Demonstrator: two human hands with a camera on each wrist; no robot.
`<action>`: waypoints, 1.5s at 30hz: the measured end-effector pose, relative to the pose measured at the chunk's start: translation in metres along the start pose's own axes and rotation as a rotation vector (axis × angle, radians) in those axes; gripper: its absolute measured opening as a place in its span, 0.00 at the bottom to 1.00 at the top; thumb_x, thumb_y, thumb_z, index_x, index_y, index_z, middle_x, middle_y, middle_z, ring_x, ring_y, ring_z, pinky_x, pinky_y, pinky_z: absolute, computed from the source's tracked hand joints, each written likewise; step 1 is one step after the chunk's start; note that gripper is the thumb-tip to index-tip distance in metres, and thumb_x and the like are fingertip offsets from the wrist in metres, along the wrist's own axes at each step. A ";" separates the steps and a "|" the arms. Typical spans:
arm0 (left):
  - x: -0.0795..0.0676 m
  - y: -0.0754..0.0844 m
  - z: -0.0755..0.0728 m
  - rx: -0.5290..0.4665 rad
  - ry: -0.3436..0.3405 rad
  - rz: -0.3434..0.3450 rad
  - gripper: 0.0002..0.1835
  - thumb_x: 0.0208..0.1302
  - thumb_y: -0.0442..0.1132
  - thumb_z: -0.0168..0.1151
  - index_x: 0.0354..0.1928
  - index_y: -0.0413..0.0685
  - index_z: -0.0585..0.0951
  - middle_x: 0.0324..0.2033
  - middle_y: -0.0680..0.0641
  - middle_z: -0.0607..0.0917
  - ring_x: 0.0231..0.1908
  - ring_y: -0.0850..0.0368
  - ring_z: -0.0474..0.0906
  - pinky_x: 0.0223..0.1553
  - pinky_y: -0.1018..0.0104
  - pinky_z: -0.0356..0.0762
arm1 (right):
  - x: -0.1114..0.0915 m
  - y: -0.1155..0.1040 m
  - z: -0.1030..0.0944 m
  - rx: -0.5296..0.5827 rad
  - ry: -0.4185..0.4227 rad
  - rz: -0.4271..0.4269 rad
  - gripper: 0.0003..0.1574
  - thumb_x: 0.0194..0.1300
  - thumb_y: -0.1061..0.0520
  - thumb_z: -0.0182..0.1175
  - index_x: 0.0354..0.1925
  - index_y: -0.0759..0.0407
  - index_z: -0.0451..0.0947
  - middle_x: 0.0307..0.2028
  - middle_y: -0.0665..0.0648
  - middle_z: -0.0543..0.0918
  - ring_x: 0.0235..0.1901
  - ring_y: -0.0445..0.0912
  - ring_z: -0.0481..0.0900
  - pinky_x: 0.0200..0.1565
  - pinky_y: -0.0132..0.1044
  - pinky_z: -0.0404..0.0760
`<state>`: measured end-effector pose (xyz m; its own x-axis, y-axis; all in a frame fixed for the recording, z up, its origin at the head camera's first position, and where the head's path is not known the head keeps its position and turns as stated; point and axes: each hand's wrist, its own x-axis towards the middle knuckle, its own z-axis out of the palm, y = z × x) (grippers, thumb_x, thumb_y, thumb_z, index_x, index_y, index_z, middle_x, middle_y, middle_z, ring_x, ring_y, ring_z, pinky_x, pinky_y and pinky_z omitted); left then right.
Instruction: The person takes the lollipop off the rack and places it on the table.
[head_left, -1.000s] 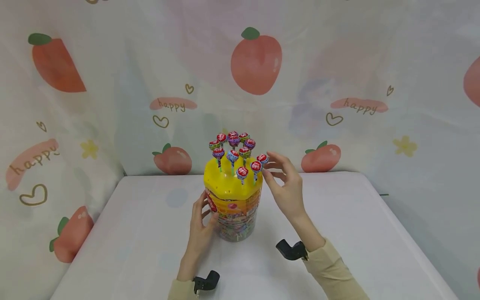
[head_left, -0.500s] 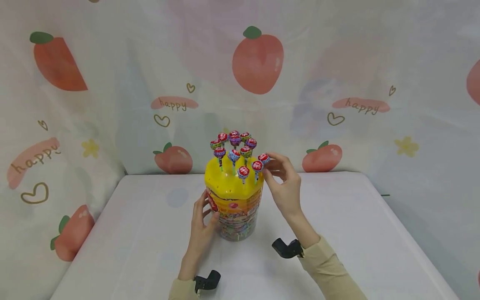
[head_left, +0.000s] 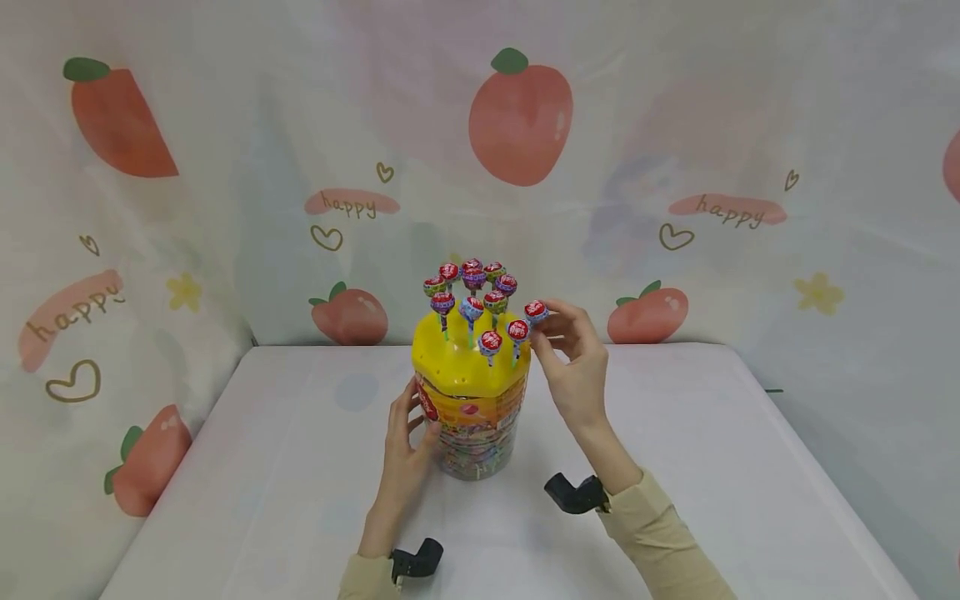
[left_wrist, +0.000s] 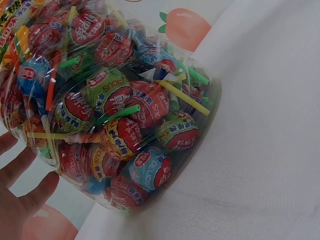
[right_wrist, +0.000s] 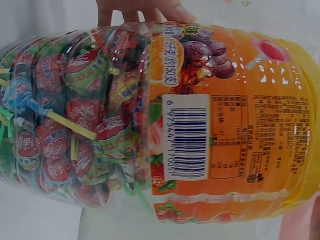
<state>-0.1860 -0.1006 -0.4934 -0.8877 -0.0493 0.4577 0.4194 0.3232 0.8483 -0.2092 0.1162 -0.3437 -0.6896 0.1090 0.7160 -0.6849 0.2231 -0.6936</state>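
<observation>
A clear jar of wrapped lollipops (head_left: 476, 454) with a yellow lid (head_left: 450, 371) stands upright on the table. Several lollipops, such as a purple one (head_left: 442, 303), stick up from the lid. At the jar's left side, my left hand (head_left: 405, 454) touches the wall with fairly straight, spread fingers; the left wrist view shows its fingers (left_wrist: 40, 192) against the clear plastic. Over the lid's right edge, my right hand (head_left: 577, 367) pinches a blue-and-red lollipop (head_left: 536, 312) between thumb and fingers. Its stick is mostly hidden.
A white cloth covers the table (head_left: 300, 500). Behind it hangs a peach-printed curtain (head_left: 585, 225). An orange label with a barcode (right_wrist: 189, 137) wraps the jar's upper part.
The right hand and its lollipop have shifted slightly up and right, away from the neighbouring lollipop. The left hand stays at the jar. The head view has shifted a little.
</observation>
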 end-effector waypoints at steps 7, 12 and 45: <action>0.000 0.012 -0.001 -0.004 -0.001 -0.038 0.39 0.65 0.36 0.59 0.75 0.55 0.53 0.67 0.44 0.65 0.65 0.46 0.64 0.63 0.42 0.69 | 0.002 -0.008 -0.004 0.068 0.041 0.014 0.23 0.60 0.70 0.61 0.55 0.67 0.74 0.36 0.49 0.81 0.34 0.36 0.81 0.38 0.25 0.83; -0.002 0.042 -0.007 -0.013 -0.008 -0.065 0.37 0.65 0.33 0.58 0.74 0.46 0.54 0.65 0.37 0.65 0.65 0.40 0.64 0.63 0.39 0.68 | 0.001 -0.009 -0.009 0.109 0.070 0.027 0.23 0.60 0.70 0.62 0.55 0.69 0.74 0.34 0.44 0.82 0.31 0.37 0.80 0.36 0.25 0.83; -0.001 -0.002 0.001 -0.005 0.007 -0.005 0.38 0.67 0.43 0.58 0.74 0.65 0.52 0.67 0.49 0.65 0.65 0.51 0.64 0.62 0.42 0.71 | -0.046 0.066 -0.031 0.095 0.226 0.360 0.22 0.59 0.69 0.63 0.53 0.68 0.75 0.32 0.47 0.81 0.29 0.37 0.79 0.31 0.25 0.83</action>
<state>-0.1864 -0.1002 -0.4954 -0.8886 -0.0579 0.4550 0.4157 0.3178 0.8522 -0.2153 0.1561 -0.4197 -0.8266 0.3757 0.4190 -0.4360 0.0433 -0.8989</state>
